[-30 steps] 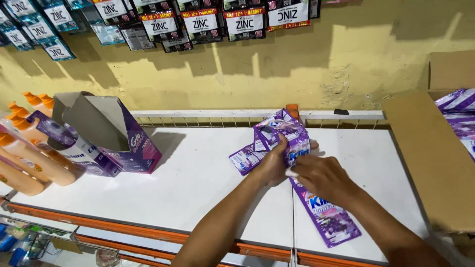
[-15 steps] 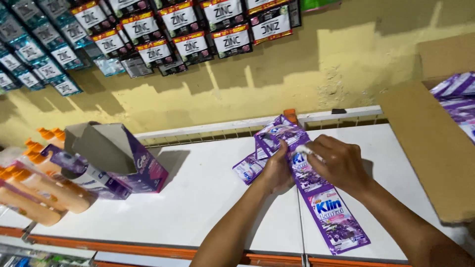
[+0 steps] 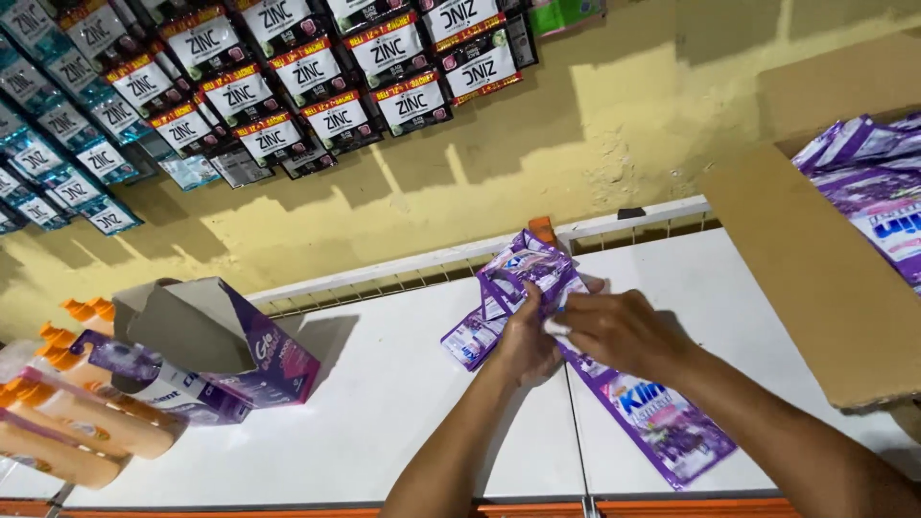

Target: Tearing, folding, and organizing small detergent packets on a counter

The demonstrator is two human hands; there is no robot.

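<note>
Purple sachet strip runs diagonally, upper centre down to lower right; left hand and right hand both pinch its bunched top, arms reaching up from bottom.

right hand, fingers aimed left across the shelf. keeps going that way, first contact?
Most likely the left hand, already against the right hand on the purple sachet strip. Beyond it, bare white shelf, then the open purple carton; depth unclear.
</note>
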